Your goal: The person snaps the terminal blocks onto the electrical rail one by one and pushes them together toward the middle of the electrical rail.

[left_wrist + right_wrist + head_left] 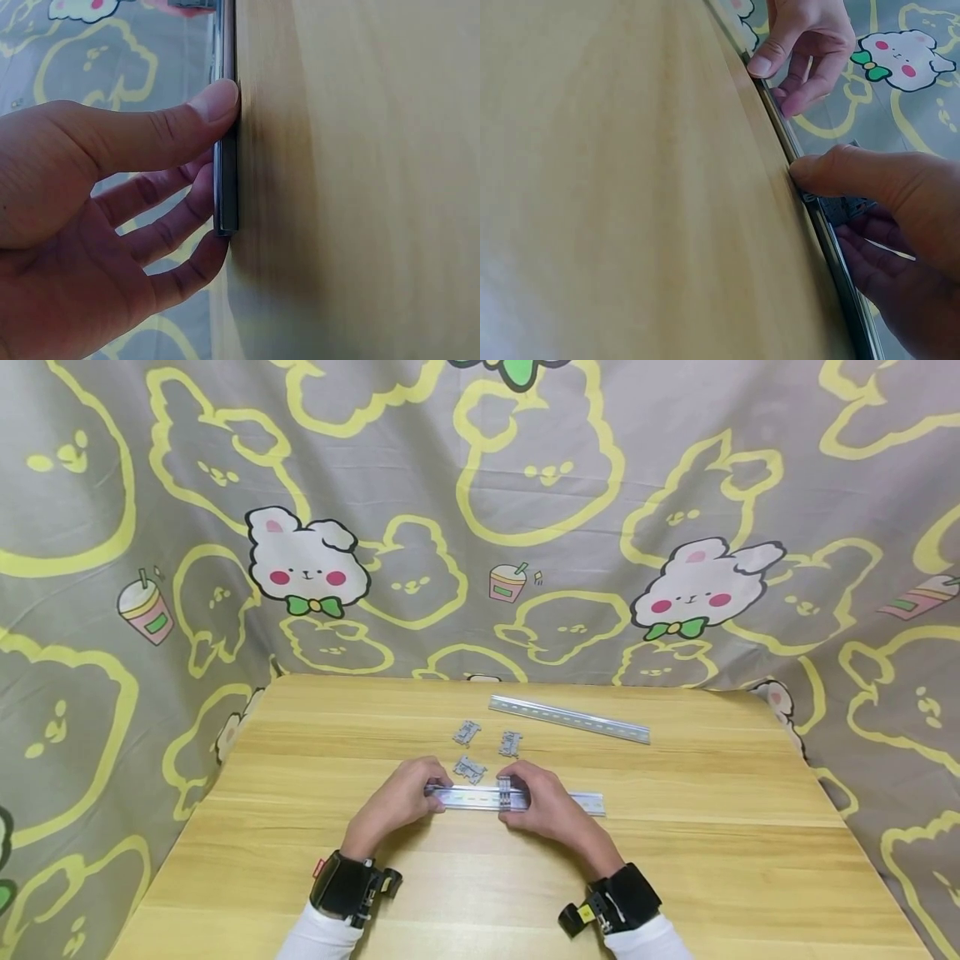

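Note:
A slotted metal DIN rail (471,798) lies crosswise on the table in front of the person. My left hand (411,795) grips its left end, thumb along the near edge and fingers at the far edge, as the left wrist view shows. Grey terminal blocks (505,792) sit side by side across the rail near its middle. Around them my right hand (546,800) pinches, thumb on the near side and fingers on the far side. In the right wrist view the thumb and fingers partly hide the blocks (847,208).
Just beyond the rail lie three loose grey terminal blocks, one close behind it (470,769), one farther left (467,732) and one to the right (511,743). A second DIN rail (570,720) lies slanted at the back. Patterned curtain (420,485) surrounds the wooden table (735,843).

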`<move>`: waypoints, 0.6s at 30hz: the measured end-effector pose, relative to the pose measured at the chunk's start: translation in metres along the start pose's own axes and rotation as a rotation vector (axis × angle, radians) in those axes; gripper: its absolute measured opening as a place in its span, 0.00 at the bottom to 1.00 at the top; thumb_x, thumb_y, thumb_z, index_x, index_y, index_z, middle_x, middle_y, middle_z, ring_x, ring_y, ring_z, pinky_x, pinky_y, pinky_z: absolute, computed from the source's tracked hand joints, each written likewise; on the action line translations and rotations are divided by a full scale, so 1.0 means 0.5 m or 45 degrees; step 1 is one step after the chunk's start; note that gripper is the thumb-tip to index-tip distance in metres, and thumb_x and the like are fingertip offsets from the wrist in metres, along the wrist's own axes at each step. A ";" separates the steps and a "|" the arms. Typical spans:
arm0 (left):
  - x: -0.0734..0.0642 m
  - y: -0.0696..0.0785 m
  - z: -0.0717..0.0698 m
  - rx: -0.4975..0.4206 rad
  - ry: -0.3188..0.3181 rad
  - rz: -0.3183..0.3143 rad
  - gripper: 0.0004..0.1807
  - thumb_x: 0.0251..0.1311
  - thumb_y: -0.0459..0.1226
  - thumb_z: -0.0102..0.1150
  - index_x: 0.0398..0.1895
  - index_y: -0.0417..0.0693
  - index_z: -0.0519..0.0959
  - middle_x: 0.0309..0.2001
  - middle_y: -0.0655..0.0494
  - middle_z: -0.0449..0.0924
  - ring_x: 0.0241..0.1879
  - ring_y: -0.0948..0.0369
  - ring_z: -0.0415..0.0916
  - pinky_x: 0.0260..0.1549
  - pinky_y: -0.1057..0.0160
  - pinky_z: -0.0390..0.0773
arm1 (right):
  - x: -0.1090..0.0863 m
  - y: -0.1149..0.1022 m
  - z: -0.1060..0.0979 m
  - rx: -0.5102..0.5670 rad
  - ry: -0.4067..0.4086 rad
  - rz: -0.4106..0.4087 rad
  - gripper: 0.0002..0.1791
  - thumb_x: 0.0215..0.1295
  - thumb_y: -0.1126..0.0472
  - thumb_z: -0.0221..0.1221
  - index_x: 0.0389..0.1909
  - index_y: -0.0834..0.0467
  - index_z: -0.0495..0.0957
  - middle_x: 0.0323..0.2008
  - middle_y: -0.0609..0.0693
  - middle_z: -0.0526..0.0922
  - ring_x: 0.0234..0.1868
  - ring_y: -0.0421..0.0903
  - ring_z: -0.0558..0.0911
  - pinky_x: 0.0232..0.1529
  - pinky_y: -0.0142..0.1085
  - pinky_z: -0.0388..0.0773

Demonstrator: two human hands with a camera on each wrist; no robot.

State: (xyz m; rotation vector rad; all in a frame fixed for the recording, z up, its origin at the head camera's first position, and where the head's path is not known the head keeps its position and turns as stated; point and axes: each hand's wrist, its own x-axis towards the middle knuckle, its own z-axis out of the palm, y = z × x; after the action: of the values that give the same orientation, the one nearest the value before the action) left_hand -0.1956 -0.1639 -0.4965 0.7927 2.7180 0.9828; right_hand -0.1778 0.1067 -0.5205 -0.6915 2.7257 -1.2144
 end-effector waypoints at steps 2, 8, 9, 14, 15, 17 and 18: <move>0.002 0.001 0.000 -0.008 0.001 -0.001 0.14 0.47 0.25 0.77 0.39 0.39 0.87 0.40 0.50 0.83 0.41 0.54 0.80 0.44 0.54 0.82 | 0.004 0.003 -0.001 -0.009 0.000 -0.003 0.32 0.47 0.62 0.79 0.55 0.57 0.78 0.45 0.46 0.82 0.44 0.42 0.81 0.46 0.37 0.83; 0.014 -0.004 0.001 0.002 0.016 0.014 0.14 0.46 0.25 0.76 0.39 0.38 0.86 0.40 0.50 0.83 0.41 0.53 0.81 0.45 0.53 0.83 | 0.019 0.015 -0.008 -0.054 0.016 -0.041 0.33 0.47 0.61 0.80 0.56 0.58 0.79 0.50 0.50 0.83 0.49 0.46 0.82 0.51 0.42 0.82; 0.016 -0.006 0.001 0.011 0.020 0.023 0.14 0.46 0.25 0.77 0.39 0.38 0.86 0.40 0.49 0.84 0.41 0.52 0.81 0.45 0.52 0.83 | 0.021 0.015 -0.010 -0.054 0.018 -0.047 0.33 0.47 0.61 0.80 0.56 0.58 0.79 0.51 0.51 0.83 0.50 0.47 0.82 0.52 0.43 0.82; 0.032 -0.011 0.000 0.022 0.011 0.020 0.15 0.46 0.25 0.77 0.39 0.37 0.86 0.40 0.49 0.84 0.42 0.51 0.81 0.46 0.51 0.83 | 0.028 0.023 -0.015 -0.036 0.012 -0.037 0.34 0.48 0.61 0.79 0.58 0.59 0.78 0.51 0.52 0.83 0.49 0.47 0.82 0.52 0.43 0.82; 0.035 -0.012 -0.001 0.026 0.008 0.016 0.15 0.46 0.26 0.77 0.40 0.38 0.86 0.40 0.49 0.83 0.42 0.51 0.81 0.46 0.52 0.83 | 0.029 0.024 -0.016 -0.040 0.015 -0.033 0.34 0.48 0.61 0.79 0.58 0.59 0.78 0.51 0.51 0.83 0.49 0.47 0.82 0.52 0.43 0.82; 0.041 -0.013 -0.003 0.022 0.001 0.002 0.15 0.46 0.26 0.77 0.40 0.38 0.86 0.41 0.49 0.84 0.42 0.52 0.81 0.46 0.52 0.83 | 0.032 0.028 -0.017 -0.044 0.019 -0.027 0.34 0.48 0.61 0.79 0.58 0.58 0.78 0.51 0.51 0.83 0.49 0.47 0.82 0.53 0.44 0.82; 0.043 -0.013 -0.004 0.019 -0.001 -0.002 0.15 0.47 0.26 0.77 0.40 0.38 0.86 0.41 0.50 0.83 0.42 0.52 0.81 0.46 0.53 0.83 | 0.034 0.030 -0.018 -0.048 0.021 -0.027 0.34 0.48 0.61 0.79 0.58 0.58 0.78 0.52 0.52 0.83 0.50 0.47 0.82 0.54 0.44 0.81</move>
State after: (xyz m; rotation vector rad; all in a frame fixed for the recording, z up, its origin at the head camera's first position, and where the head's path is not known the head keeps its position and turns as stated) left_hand -0.2173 -0.1581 -0.4982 0.7930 2.7280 0.9621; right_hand -0.2007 0.1141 -0.5234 -0.7194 2.7684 -1.1817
